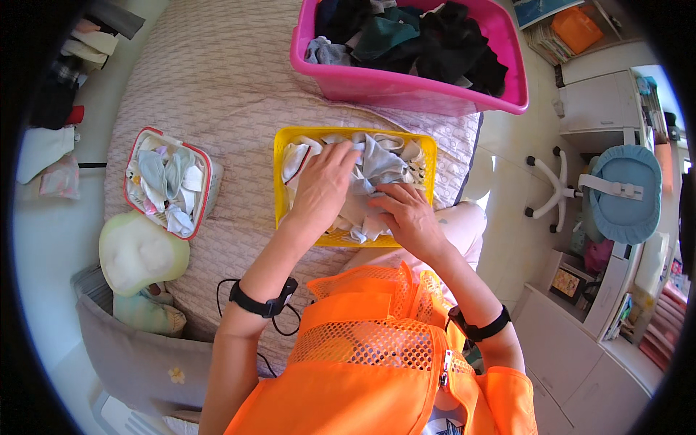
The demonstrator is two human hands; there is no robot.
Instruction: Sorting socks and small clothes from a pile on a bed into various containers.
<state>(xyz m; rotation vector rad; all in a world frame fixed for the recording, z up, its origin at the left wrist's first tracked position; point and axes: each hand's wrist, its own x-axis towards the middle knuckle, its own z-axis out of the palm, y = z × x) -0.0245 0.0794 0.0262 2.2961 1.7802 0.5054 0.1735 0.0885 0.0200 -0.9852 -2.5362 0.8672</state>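
Note:
Before me on the bed stands a yellow plastic basket (354,131) full of small pale cloth items, probably socks. My left hand (326,179) reaches over its left half, fingertips on the cloth beside a light grey cloth piece (382,160). Whether those fingers pinch anything is hidden. At the basket's front right, my right hand (410,217) has its thumb and bent fingers around a thin pale cloth (361,211). A white item with a dark and red stripe (298,166) lies at the basket's left side.
A pink plastic tub (402,84) of dark clothes stands at the far edge of the bed (234,81). Left, a red-rimmed white basket (204,187) holds pale cloth items, near a pale cushion (144,253). A swivel chair (625,196) stands right, on the floor.

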